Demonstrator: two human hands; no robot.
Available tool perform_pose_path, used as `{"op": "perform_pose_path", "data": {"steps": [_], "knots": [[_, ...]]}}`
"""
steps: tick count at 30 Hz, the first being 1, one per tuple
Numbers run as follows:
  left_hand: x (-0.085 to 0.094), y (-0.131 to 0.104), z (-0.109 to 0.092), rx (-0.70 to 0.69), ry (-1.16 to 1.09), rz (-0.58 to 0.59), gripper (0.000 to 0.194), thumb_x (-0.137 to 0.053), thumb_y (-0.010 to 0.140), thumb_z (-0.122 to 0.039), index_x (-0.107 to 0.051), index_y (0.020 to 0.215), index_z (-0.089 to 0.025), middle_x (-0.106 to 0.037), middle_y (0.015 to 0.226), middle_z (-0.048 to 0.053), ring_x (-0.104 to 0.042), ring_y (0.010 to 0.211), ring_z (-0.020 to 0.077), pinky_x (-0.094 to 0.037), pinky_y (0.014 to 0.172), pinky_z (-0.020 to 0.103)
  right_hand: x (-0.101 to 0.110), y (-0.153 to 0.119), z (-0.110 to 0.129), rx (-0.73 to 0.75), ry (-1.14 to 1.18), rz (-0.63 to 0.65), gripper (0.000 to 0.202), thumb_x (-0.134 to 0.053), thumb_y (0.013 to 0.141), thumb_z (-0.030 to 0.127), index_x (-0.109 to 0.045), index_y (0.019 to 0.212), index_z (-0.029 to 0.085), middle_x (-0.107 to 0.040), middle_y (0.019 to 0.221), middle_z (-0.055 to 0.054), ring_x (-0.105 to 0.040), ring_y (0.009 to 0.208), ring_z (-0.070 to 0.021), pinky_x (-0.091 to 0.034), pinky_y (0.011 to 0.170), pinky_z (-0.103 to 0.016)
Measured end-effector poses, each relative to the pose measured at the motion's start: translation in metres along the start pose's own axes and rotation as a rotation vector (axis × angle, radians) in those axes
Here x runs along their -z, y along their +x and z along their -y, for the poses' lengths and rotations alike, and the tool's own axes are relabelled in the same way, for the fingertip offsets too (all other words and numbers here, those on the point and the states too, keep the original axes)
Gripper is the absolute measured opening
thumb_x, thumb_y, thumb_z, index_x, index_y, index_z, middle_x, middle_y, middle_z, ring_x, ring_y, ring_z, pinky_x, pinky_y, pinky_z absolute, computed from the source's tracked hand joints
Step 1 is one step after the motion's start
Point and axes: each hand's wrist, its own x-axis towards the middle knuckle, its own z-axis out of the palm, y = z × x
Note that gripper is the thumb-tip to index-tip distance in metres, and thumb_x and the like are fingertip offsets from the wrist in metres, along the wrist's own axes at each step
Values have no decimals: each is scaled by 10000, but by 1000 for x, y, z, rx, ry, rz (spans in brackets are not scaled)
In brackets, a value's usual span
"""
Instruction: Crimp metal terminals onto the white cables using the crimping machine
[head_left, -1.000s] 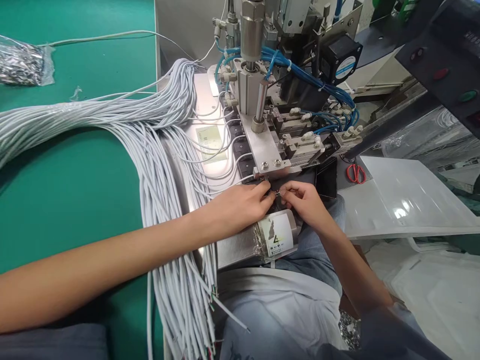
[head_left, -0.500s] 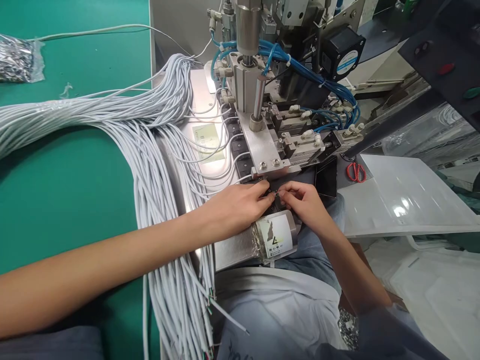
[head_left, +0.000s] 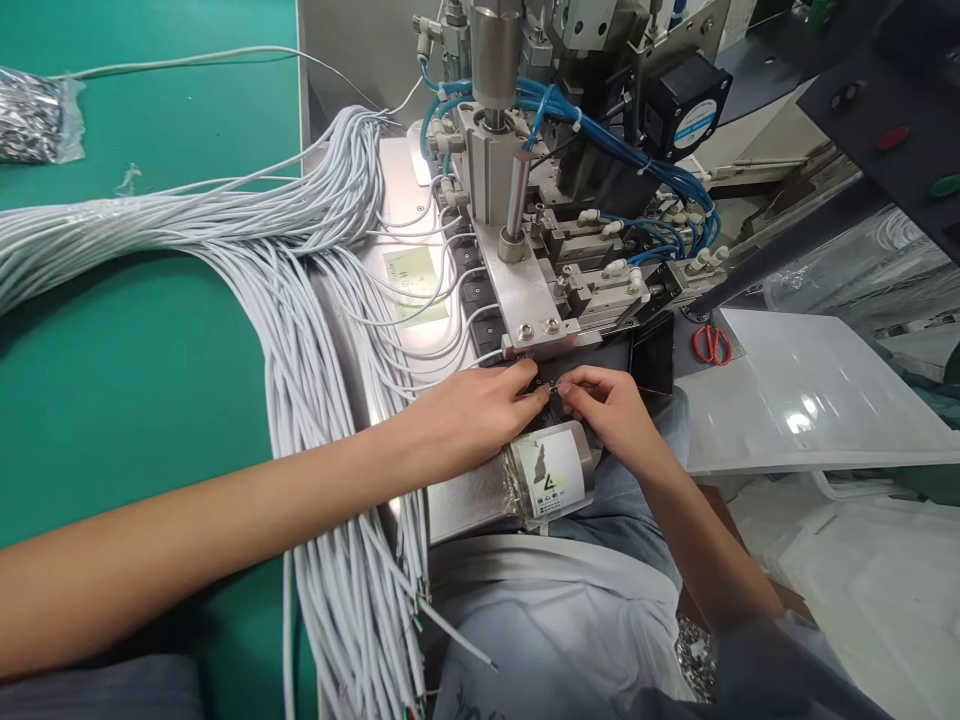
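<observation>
At the front end of the machine's black fixture row (head_left: 484, 295), my left hand (head_left: 491, 410) is closed, thumb and fingers bent down over a spot that I cannot see into. My right hand (head_left: 604, 405) faces it, thumb and forefinger pinched on a small metal piece (head_left: 553, 388) between the two hands. The piece is too small to name. Several white cables (head_left: 442, 350) run into the fixtures, left of my left hand. A metal press plate (head_left: 521, 300) sits just beyond my fingers. Below my hands is a labelled, plastic-wrapped block (head_left: 555, 475).
A thick bundle of white cables (head_left: 315, 380) drapes across the green mat (head_left: 135, 410) and down beside my left forearm. Pneumatic cylinders with blue hoses (head_left: 615, 150) rise ahead. Red-handled scissors (head_left: 711, 345) lie at right by a white board (head_left: 817, 390). A bag of metal parts (head_left: 37, 115) lies far left.
Both hands stay almost in place, the pinching right fingers shifting only very slightly. The view has moved a little; nothing else visibly differs.
</observation>
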Motion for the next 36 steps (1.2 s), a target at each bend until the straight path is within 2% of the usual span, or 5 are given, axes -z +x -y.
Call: {"op": "perform_pose_path", "data": {"steps": [16,22,26,32,36], "knots": [[0,1,2,16,-44,44,368,-468,781,-50,-559,1129,-124,-560,949,101,-610,716,161,-484,566,250,-1,4,-2,-38,42,38,161,-605,707,300,-584,634,158,-517,535,33,-438,498,-81,-379,507,-228],[4,2,0,-39,73,59,261,-418,860,-79,-561,1079,-90,-566,924,113,-602,671,152,-482,556,257,-2,7,0,-28,81,-55,168,-629,685,327,-621,717,163,-590,642,1,-517,558,-104,-429,528,-239],[4,1,-3,-104,206,50,269,-403,853,-47,-560,1072,-61,-548,831,79,-587,611,150,-464,525,267,-3,9,-1,-49,56,-16,208,-636,681,371,-583,670,170,-549,600,11,-505,549,-109,-421,521,-244],[4,1,-8,-145,300,-67,231,-429,808,-6,-603,950,-58,-531,766,53,-563,570,153,-417,490,281,-4,7,-5,-50,2,88,310,-536,765,427,-452,587,188,-416,512,49,-364,488,-82,-313,479,-232],[12,-4,-15,-62,293,-24,124,-503,758,-12,-599,754,-90,-540,675,46,-561,568,159,-390,504,271,-6,7,-5,33,-28,72,277,-497,804,391,-426,619,197,-377,537,55,-335,516,-89,-299,508,-237]]}}
